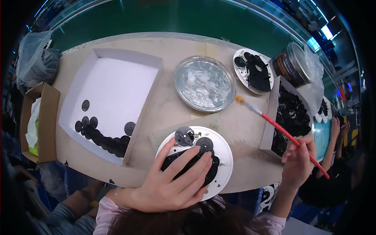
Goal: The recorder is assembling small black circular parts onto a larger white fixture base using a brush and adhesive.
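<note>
My left hand [174,178] lies over a black gear assembly [205,145] mounted on a white round base [225,168]. Its spread fingers curl over the black parts and hold them against the base, hiding much of them. A dark grey round piece [184,136] shows beyond the fingertips. In my right hand [299,162] is a red-handled brush [280,128], pinched between thumb and fingers and slanting up to the left. Orange-brown colour marks the bristles, which are in the air between the round dish [232,92] and the right-hand box.
Clear film and whitish lumps lie in the dish. At left, a white tray [113,74] carries black gears, beside a brown carton [49,111]. To the right are a box of black parts [291,117], another white base [250,91] with parts, a tin [291,64] and a co-worker's hands [337,127].
</note>
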Demonstrator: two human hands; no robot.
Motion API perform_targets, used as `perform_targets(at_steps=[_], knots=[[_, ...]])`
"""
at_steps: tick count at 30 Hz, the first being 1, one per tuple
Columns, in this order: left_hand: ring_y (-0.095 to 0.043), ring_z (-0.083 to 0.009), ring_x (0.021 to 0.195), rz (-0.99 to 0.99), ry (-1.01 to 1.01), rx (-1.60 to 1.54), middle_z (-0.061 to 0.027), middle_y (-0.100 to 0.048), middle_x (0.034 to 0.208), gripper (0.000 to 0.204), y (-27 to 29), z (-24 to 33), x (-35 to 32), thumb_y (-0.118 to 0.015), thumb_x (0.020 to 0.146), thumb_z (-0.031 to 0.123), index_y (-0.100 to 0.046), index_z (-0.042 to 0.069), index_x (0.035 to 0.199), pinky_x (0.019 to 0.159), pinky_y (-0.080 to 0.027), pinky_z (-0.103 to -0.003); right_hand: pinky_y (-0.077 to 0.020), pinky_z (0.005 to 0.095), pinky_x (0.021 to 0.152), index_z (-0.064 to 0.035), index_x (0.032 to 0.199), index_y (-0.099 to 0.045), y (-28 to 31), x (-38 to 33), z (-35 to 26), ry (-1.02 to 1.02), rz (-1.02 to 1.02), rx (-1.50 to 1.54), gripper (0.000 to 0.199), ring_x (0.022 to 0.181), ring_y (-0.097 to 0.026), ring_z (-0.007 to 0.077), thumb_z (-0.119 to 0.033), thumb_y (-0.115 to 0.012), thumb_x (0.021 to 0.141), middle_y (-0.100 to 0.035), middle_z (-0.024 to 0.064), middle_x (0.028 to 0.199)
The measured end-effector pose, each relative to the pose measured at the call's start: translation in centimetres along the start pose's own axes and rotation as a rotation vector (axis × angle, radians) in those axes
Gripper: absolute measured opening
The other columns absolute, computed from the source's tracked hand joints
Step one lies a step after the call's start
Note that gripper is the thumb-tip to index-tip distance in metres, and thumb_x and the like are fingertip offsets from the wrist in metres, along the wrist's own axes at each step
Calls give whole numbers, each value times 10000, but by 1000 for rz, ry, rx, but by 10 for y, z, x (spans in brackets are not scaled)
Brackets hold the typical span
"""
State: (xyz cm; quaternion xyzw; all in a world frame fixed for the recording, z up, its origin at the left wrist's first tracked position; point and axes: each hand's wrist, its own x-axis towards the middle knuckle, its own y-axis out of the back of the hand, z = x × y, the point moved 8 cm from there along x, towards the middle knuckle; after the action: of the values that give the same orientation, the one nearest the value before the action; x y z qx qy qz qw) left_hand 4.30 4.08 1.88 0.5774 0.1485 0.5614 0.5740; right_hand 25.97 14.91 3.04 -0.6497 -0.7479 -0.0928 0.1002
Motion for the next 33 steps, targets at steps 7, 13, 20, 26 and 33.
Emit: perform_targets(at_steps=[7,13,20,26,33], knots=[[-497,-259,1050,-17,15,0,-49,-585,1101,371,-2,-1,-1,-631,659,258,-647,45,963,934,-379,-516,-393,179,350,3,847,-457,10,-18,19,-244,132,399,132,426,-464,125,-110,-428,908,-540,128,656],[-502,-255,1038,-23,19,17,-44,-592,1093,376,-1,-1,2,-632,656,264,-649,50,964,931,-384,-506,-398,145,368,4,899,-419,-2,-15,2,6,20,153,142,605,-446,101,-136,-427,917,-478,98,721],[-516,-232,1021,5,35,-16,-43,-599,1075,356,0,-4,-1,-618,672,264,-653,48,952,923,-385,-503,-442,194,406,18,881,-396,-4,-26,-15,220,-24,-6,160,650,-459,166,-129,-458,861,-471,128,724],[-538,-205,1002,34,51,-47,-36,-599,1066,320,1,-5,0,-594,697,263,-659,58,933,910,-390,-503,-470,211,449,38,909,-443,-8,-22,-21,357,-123,-208,123,677,-492,181,-75,-459,863,-507,156,789],[-518,-232,996,2,39,-30,-17,-619,1050,347,1,-5,1,-630,642,273,-662,77,927,930,-386,-496,-516,248,512,73,972,-508,-34,12,-9,326,-140,-286,154,735,-562,205,-24,-454,867,-532,196,903]])
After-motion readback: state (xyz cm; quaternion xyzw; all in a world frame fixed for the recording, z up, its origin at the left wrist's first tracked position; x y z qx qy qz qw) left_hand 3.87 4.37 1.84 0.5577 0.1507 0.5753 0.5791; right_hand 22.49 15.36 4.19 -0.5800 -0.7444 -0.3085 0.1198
